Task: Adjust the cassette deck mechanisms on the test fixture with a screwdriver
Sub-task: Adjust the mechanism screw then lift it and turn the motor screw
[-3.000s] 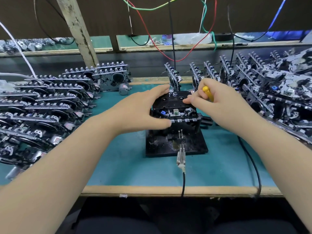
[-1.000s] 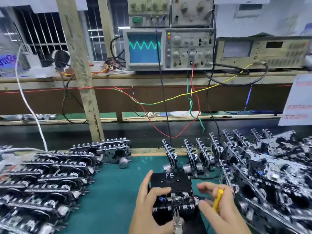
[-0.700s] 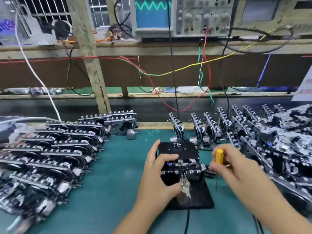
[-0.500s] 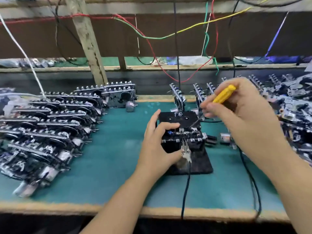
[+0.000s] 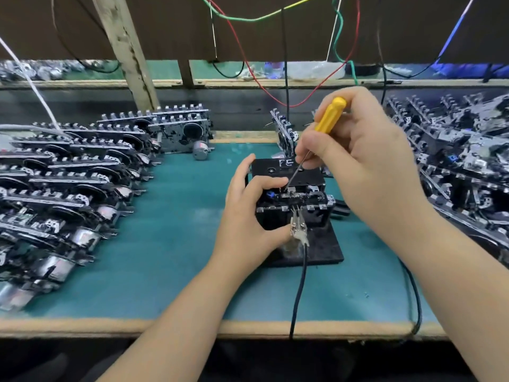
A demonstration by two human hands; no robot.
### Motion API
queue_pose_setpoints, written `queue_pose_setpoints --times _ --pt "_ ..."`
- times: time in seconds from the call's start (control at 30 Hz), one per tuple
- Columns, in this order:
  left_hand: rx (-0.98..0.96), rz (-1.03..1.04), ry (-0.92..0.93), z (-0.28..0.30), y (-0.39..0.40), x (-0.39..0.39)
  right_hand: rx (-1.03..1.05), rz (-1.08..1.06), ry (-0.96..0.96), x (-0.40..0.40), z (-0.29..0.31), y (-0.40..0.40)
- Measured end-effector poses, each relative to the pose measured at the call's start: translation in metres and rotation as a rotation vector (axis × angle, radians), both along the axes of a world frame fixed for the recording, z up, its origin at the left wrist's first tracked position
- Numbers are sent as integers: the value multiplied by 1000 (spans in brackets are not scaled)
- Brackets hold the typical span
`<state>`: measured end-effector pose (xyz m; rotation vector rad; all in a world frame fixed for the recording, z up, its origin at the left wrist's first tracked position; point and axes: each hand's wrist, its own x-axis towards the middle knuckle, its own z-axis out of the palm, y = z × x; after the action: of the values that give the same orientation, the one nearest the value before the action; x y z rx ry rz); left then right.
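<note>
A black cassette deck mechanism [image 5: 296, 198] sits on the black test fixture [image 5: 323, 248] in the middle of the teal mat. A black cassette marked "FE" [image 5: 286, 172] lies in it. My left hand [image 5: 248, 216] grips the mechanism's left side, forefinger curled over its top edge. My right hand [image 5: 360, 158] holds a yellow-handled screwdriver [image 5: 329, 115], tilted down to the left. Its thin blade tip rests on the mechanism's head area, beside my left forefinger. An alligator clip [image 5: 298, 226] with a black lead is clamped to the mechanism's front.
Rows of several deck mechanisms [image 5: 63, 186] lie stacked at the left, and a dense pile of deck mechanisms [image 5: 465, 161] fills the right. Several more mechanisms [image 5: 283, 130] stand upright behind the fixture. Coloured wires [image 5: 248, 19] hang above. A black cable [image 5: 414, 304] loops over the mat's front edge.
The view tilted down from the oscilloscope to the bench. My right hand lifted the screwdriver and brought its tip down onto the mechanism. My left hand kept its grip.
</note>
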<state>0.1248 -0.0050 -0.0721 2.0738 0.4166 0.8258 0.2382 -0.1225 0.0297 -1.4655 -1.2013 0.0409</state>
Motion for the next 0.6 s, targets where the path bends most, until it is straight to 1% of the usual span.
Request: queue_pose_setpoints --times 0.37,0.43,0.6 --pt "-1 -1 -21 -1 -1 1 -112 -21 -95 4 2 4" --pt "0 0 -22 -1 -1 1 -99 -29 -106 3 2 6" --pt "7 4 -32 -2 0 2 -37 -79 -213 -5 -3 10"
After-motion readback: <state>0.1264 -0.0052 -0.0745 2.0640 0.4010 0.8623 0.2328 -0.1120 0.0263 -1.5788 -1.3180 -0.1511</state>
